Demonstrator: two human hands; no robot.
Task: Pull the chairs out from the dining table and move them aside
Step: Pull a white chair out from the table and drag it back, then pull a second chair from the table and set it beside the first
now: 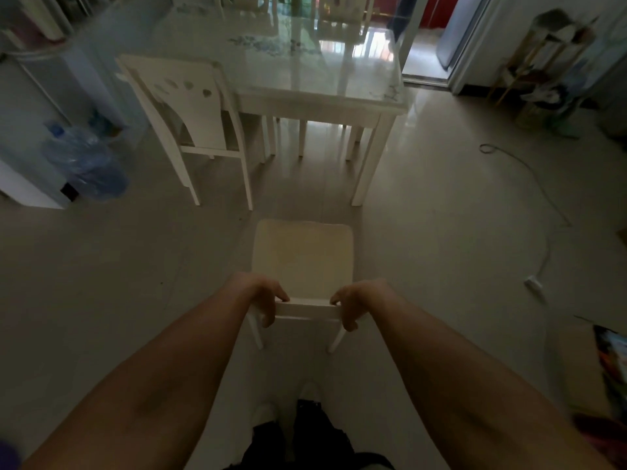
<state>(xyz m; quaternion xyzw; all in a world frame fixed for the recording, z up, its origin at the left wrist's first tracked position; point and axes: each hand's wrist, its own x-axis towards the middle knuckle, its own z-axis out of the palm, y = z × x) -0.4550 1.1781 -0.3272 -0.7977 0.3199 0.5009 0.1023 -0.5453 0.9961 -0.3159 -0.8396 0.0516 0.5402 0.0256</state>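
While both my left hand [268, 300] and right hand [349, 305] grip the chair [302, 256] backrest, its seat points toward the dining table [322, 93] ahead.

A white chair [302, 256] stands clear of the glass-topped bench [322, 79], its cream seat just beyond the fingers [268, 315] that grip its top rail at both ends. A second white chair [190, 106] with cut-out back stays tucked at the bench, well ahead and left of the fingers.
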